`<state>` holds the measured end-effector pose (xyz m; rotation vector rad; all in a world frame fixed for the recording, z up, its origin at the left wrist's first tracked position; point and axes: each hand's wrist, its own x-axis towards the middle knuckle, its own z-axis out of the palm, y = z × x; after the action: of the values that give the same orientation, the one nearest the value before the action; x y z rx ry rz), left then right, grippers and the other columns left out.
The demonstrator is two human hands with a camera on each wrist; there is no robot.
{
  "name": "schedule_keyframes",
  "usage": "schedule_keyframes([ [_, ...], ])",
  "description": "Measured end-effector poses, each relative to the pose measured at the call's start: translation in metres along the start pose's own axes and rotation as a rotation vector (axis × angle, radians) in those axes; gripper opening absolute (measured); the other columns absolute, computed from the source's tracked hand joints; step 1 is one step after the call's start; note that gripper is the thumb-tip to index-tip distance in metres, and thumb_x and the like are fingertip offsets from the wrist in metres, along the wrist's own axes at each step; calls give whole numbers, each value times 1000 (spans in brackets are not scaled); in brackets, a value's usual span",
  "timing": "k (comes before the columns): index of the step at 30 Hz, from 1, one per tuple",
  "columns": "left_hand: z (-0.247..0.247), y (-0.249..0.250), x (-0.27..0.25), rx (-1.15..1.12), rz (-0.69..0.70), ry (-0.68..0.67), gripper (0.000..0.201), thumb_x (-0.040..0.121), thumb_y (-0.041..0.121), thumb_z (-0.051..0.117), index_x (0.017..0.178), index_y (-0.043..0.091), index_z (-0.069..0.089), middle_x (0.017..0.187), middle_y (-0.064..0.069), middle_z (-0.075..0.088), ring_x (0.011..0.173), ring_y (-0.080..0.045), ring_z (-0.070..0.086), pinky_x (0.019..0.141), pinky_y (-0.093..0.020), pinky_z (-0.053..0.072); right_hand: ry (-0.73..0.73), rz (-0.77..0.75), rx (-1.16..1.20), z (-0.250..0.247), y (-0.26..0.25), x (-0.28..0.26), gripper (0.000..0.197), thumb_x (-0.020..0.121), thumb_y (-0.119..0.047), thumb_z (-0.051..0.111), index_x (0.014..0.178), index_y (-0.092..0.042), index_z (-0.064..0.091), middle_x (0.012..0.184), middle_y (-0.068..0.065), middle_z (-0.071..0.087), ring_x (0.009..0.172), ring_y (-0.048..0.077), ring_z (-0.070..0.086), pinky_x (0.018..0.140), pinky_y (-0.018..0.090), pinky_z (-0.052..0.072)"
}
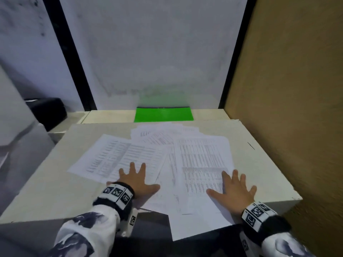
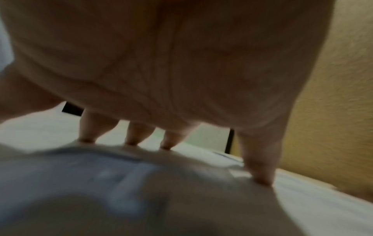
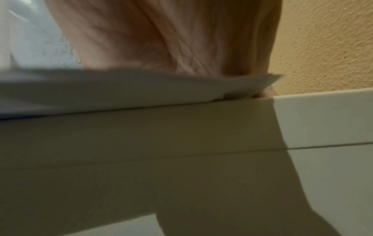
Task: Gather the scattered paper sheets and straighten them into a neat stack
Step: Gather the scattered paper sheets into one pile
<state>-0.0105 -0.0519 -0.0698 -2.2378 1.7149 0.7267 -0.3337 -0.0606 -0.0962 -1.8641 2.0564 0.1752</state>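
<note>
White paper sheets (image 1: 196, 160) lie fanned beneath spread left hand (image 1: 138, 179) and right hand (image 1: 236, 193).

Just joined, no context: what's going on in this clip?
A person is gathering printed paper sheets that lie fanned out and overlapping on a white table. The left hand presses flat, fingers spread, on the left sheets; the right hand rests flat, fingers spread, on the right ones. Neither hand grips anything. Some sheets overhang the near table edge. No neat stack yet. A green folder lies at the back of the table, untouched.
</note>
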Motion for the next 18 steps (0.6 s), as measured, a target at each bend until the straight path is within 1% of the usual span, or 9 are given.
schedule_keyframes([
  [2,10,-13,-14,22,100,-54,124,58,97,43,152,42,-17,163,4,-27,151,-40,-12,110,-75,13,6,4,-3,-1,-1,0,105,82,-86,38,162,-27,2,171,10,-11,157,38,-9,120,67,1],
  [4,20,-23,-33,74,205,-67,129,54,97,48,151,45,-19,161,8,-31,151,-36,-16,111,-74,7,13,6,-6,-1,-2,0,105,82,-87,38,161,-28,3,171,10,-10,157,38,-8,120,67,2],
  [7,25,-31,-55,132,389,-86,128,59,88,60,152,46,-17,158,14,-33,149,-30,-26,115,-68,-6,24,23,-27,0,-3,2,105,80,-88,37,161,-29,4,171,9,-8,157,38,-5,120,67,5],
  [10,28,-27,-59,191,586,-98,122,64,79,67,153,46,-10,160,17,-28,147,-24,-30,117,-63,-12,11,50,-43,0,-7,3,106,78,-89,38,160,-29,7,171,8,-4,156,39,-2,120,68,9],
  [12,29,-20,-57,192,653,-107,119,65,77,69,153,48,-6,161,19,-24,147,-22,-29,117,-63,-13,7,61,-45,-2,-11,3,106,76,-89,41,159,-31,10,171,6,0,156,40,1,118,69,12],
  [14,25,-9,-55,197,712,-128,116,67,76,69,152,49,-5,161,20,-22,146,-20,-29,116,-62,-14,-3,39,-25,-2,-16,3,103,75,-88,45,157,-34,13,171,4,2,155,42,1,117,71,12],
  [16,21,3,-54,155,771,-128,111,68,76,68,149,56,-6,158,25,-21,144,-16,-26,114,-57,-16,-7,28,-4,-3,-18,0,101,75,-86,49,156,-38,15,171,2,2,155,44,-1,117,72,10],
  [17,17,8,-53,117,777,-125,109,69,78,65,149,56,-5,156,27,-21,145,-15,-25,115,-54,-15,-9,22,11,-3,-17,2,100,74,-86,50,156,-40,16,171,1,3,155,44,0,117,73,10],
  [18,12,10,-51,59,751,-102,108,69,81,61,152,50,-1,155,26,-19,148,-16,-21,118,-52,-12,-17,9,27,-4,-15,2,101,72,-86,51,155,-40,17,170,0,6,155,44,1,116,72,10],
])
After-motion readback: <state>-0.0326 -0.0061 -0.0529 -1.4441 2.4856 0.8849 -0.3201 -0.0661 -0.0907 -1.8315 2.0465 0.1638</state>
